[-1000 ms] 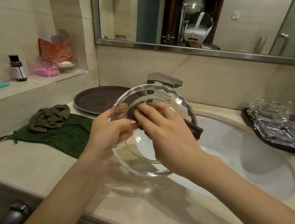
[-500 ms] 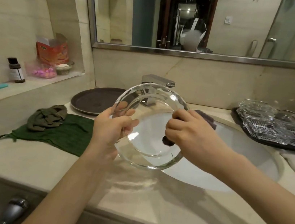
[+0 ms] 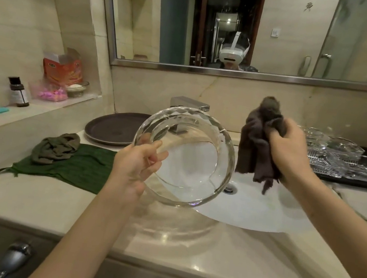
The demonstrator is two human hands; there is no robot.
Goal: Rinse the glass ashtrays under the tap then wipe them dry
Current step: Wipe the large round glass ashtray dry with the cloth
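Left hand [image 3: 137,164] gripping round clear glass ashtray [image 3: 189,160] by left rim, tilted over sink [image 3: 261,215], right hand [image 3: 290,151] clutching dark cloth [image 3: 256,144] just right.

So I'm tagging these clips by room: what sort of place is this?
A bathroom, probably a hotel's: a white basin set in a stone counter, a tap behind it, and a wide wall mirror reflecting a glass shower door.

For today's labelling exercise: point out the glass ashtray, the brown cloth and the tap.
glass ashtray [image 3: 225,168], head view, right side of its thick rim.
brown cloth [image 3: 253,146], head view, hanging folds.
tap [image 3: 188,103], head view, top of the spout.
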